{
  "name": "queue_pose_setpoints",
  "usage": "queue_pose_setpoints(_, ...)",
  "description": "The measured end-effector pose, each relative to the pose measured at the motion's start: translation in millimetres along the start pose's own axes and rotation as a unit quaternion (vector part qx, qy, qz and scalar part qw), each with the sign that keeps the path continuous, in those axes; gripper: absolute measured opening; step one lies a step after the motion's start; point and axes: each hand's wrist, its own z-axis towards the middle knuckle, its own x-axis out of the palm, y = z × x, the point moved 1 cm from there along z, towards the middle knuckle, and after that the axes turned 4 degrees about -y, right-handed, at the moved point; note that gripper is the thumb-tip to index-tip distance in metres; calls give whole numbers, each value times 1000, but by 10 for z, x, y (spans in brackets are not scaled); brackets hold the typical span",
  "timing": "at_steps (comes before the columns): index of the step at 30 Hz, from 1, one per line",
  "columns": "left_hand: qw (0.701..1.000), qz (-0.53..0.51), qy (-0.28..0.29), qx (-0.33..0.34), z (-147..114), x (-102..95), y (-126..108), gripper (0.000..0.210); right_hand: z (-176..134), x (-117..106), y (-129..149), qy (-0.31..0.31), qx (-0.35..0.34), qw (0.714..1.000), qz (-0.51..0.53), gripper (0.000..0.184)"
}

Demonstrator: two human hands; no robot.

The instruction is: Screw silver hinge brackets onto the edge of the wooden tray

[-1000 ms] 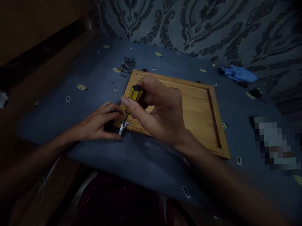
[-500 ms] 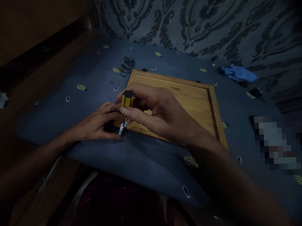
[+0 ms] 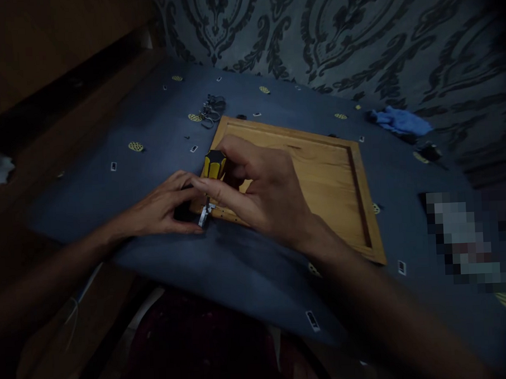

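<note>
My right hand (image 3: 261, 189) is wrapped around a screwdriver (image 3: 214, 164) with a black-and-yellow handle, its shaft pointing down. Under the tip sits a small silver metal hinge (image 3: 204, 214), at the near left corner of a framed wooden panel (image 3: 319, 178). On the left side, my left hand (image 3: 165, 207) curls about that corner, thumb against the hinge and forefinger close to the screwdriver. Some of its fingers are hidden, as is the exact contact of the tip. Small dark holes show along the panel's near edge.
The panel lies on a blue patterned cloth (image 3: 256, 267). Behind it are a heap of dark metal pieces (image 3: 213, 110) and a small screw-like bit (image 3: 186, 137). A blue cloth bundle (image 3: 401, 120) lies at the far right, with a blurred-out object (image 3: 464, 236) nearer. A patterned wall stands behind.
My right hand has shifted slightly and turned around the screwdriver, with the thumb farther left and the wrist lower. The left hand and the hinge stay in place.
</note>
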Motion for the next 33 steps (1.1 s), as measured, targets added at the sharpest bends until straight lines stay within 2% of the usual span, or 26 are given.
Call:
queue_pose_setpoints(3, 1000, 7, 4, -2, 8, -12, -6, 54, 11, -10, 21, -36, -6, 999, 9, 30)
queue_pose_setpoints(7, 1000, -11, 17, -15, 22, -28, -1, 51, 38, -90, 78, -132, 46, 989, 40, 29)
queue_pose_setpoints(9, 999, -14, 21, -24, 23, -31, 9, 50, 46, -118, 95, -143, 49, 988, 43, 31)
queue_pose_setpoints(17, 999, -24, 21, -29, 19, -19, 29, 54, 5, -32, 4, -70, 47, 995, 52, 31)
queue_pose_setpoints(25, 1000, -4, 20, -22, 19, -23, -8, 55, -17, 30, -26, -59, 32, 997, 35, 38)
queue_pose_setpoints(33, 999, -18, 24, -37, 19, -22, -1, 50, -20, 15, -26, -42, 36, 998, 14, 30)
